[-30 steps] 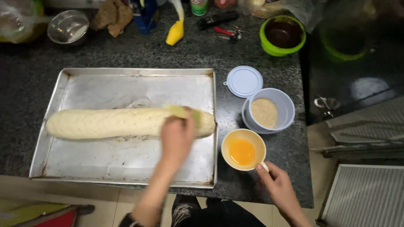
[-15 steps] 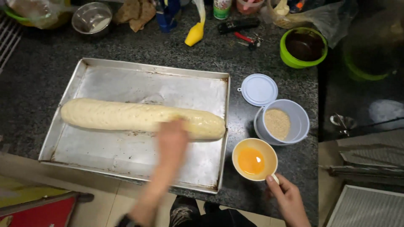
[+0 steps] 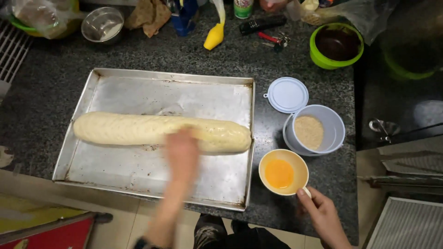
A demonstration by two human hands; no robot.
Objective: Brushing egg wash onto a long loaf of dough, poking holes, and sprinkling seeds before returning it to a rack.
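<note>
Long pale dough log (image 3: 157, 130), mid-frame on the rectangular metal baking tray (image 3: 92, 92): right end glossy, remainder matt. Blurred left hand (image 3: 182, 154) upon it; finger spread cannot be told. Yellow egg-wash cup (image 3: 283, 172), lower right, is pinched by the right hand (image 3: 323, 214).

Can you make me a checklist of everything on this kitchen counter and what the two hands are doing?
Surface: dark speckled counter.
Job's things: long pale dough log lying in a metal tray; cup of yellow egg.
Clutter: tub of crumbs, round lid, green bowl, steel bowl, yellow brush.
Hands: left hand blurred over the dough; right hand touching the cup's handle.
Cables: nothing seen.
Surroundings: tiled floor below.
</note>
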